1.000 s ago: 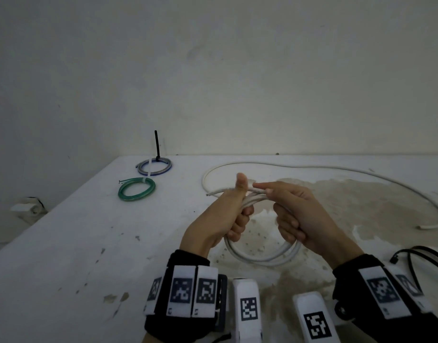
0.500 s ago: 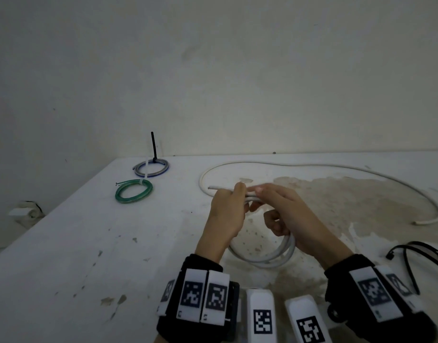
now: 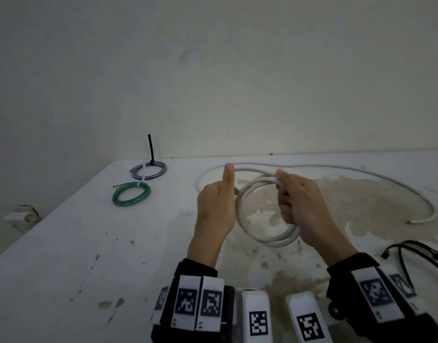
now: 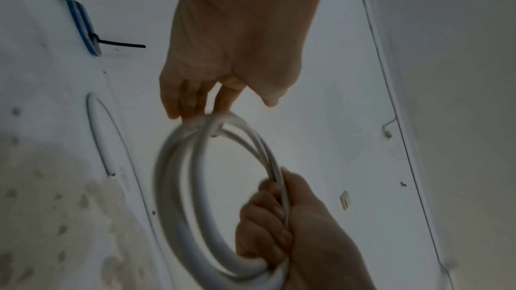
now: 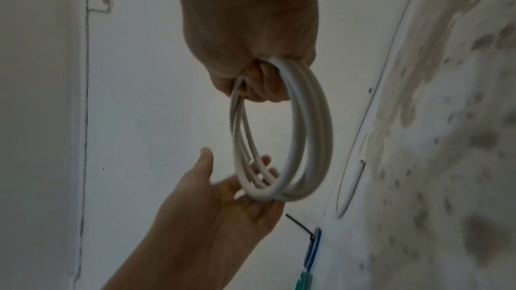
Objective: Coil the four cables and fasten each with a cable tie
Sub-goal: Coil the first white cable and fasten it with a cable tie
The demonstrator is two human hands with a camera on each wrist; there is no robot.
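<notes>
A white cable is wound into a few loops, held in the air above the white table. My right hand grips the coil's right side in a fist, seen also in the wrist views as right hand and right hand. My left hand is open with the thumb up, its straight fingers touching the coil's far side. In the right wrist view the coil rests against the left hand's fingers. The cable's loose length trails right across the table.
A tied green coil and a blue-grey coil with an upright black tie lie at the back left. Thin black strands lie at the right edge. The table's left edge drops off; a wall stands behind.
Both hands were pinching the top of the coil together. Now the left hand has opened with its thumb up, and the right hand grips the coil's right side alone.
</notes>
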